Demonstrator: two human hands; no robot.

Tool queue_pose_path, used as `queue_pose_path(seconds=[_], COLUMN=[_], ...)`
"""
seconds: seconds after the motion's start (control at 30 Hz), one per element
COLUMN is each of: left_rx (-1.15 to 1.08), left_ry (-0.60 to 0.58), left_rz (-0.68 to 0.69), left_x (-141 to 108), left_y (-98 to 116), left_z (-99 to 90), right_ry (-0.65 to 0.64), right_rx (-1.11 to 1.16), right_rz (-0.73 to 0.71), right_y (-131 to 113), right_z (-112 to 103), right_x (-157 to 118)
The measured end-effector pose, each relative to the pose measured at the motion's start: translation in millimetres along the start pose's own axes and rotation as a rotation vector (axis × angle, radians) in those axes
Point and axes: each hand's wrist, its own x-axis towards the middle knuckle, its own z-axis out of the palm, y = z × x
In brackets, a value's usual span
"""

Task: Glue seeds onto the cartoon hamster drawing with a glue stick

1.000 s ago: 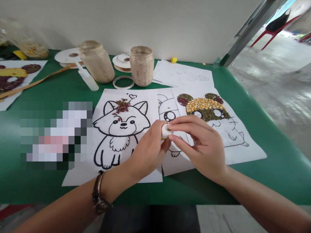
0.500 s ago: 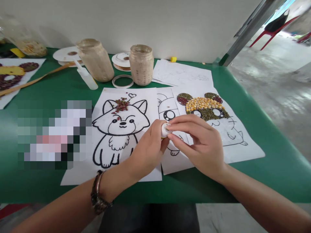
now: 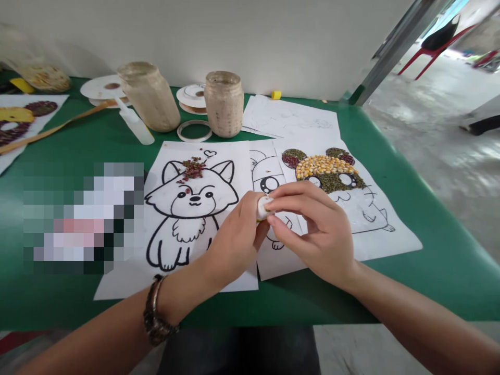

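Two bare hands met over the drawings, and hardly anything had altered in the last second. The left hand (image 3: 234, 245) stayed curled around a small white piece (image 3: 264, 206), its fingers clasping it, while the right hand (image 3: 324, 234) kept its thumb and fingertips at the other side; whether those pinched it or only touched it, I couldn't tell. The piece was held above the middle drawing (image 3: 269, 172), between the fox drawing (image 3: 195, 208) and the hamster drawing (image 3: 375, 219). The whole view had slid slightly left, and a dark shape (image 3: 484, 125) had appeared at the right edge. The seeds (image 3: 193, 167) lay unmoved on the fox, so the work, I judged, remained at the fingertips.
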Motion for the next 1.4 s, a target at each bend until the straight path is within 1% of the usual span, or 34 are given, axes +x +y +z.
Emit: queue_pose_path(seconds=[0.1, 0.27, 0.57, 0.73, 0.87, 0.93, 1.0, 1.1, 1.2, 1.3, 1.4], left_rx=[0.014, 0.045, 0.064, 0.092, 0.108, 0.100, 0.094, 0.122, 0.148, 0.133, 0.113], left_ry=[0.002, -0.005, -0.024, -0.043, -0.034, -0.031, -0.033, -0.049, -0.054, -0.024, -0.008], left_rz=[0.004, -0.041, -0.045, -0.024, -0.029, -0.051, -0.095, -0.145, -0.157, -0.109, -0.075], left_x=[-0.7, -1.6, 0.6, -2.5, -1.7, 0.2, 1.6, 1.5, 0.3, 0.0, 0.6], left_y=[-0.2, -0.4, 2.7, 0.2, 0.2, 1.4, 3.1, 5.5, 7.5, 9.5, 10.7], left_z=[-0.1, 0.6, -0.3, 0.6, 1.3, 1.0, -0.1, -2.6, -4.7, -5.0, -3.6], right_ry=[-0.002, 0.008, 0.000, -0.049, -0.025, -0.008, 0.031, 0.129, 0.154, 0.080, 0.038], right_rx=[0.010, 0.003, 0.102, 0.009, -0.049, -0.074, -0.119, -0.178, -0.161, -0.227, -0.283], right_rz=[-0.014, -0.029, 0.068, 0.004, -0.048, -0.062, -0.048, 0.026, 0.123, 0.239, 0.255], right_y=[0.0, -0.4, -0.2, 1.0, -1.4, -2.8, -0.8, 15.2, 47.5, 82.2, 102.6], right_z=[-1.7, -2.6, -7.4, -6.7, -6.4, -12.7, -25.4, -51.8, -73.7, -81.0, -78.3], right_x=[1.1, 3.3, 4.9, 4.7, 5.8, 8.4, 11.7, 13.0, 3.9, -12.6, -25.1])
